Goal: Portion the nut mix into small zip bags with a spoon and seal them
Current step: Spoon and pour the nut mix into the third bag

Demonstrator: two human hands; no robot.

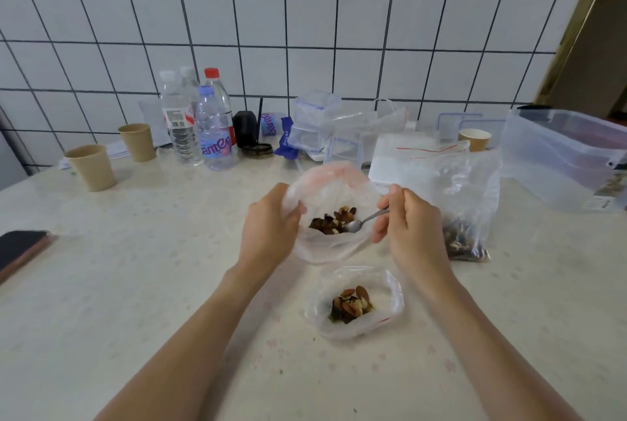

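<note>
On the pale table, seen from the head camera, the filling step was in hand: the left hand gripped the near-left rim of a small zip bag with curled fingers and held its mouth wide, while the right hand pinched the handle of a metal spoon whose bowl lay inside that bag, against a small heap of nut mix. Whether the spoon was tipping nuts out or was already emptied could not be told. Just nearer the person lay a second small bag, holding its own portion and apparently unsealed, its mouth gaping. To the right, just behind the right hand, stood the large supply bag, with nuts left in its bottom corner. Paper cups, water bottles, a phone and clear plastic boxes stood farther off. The next move likely called for lifting the spoon clear without snagging the thin film, then either another scoop from the supply bag or pressing the zip strip closed along its whole length. Both portions probably remained to be sealed.
</note>
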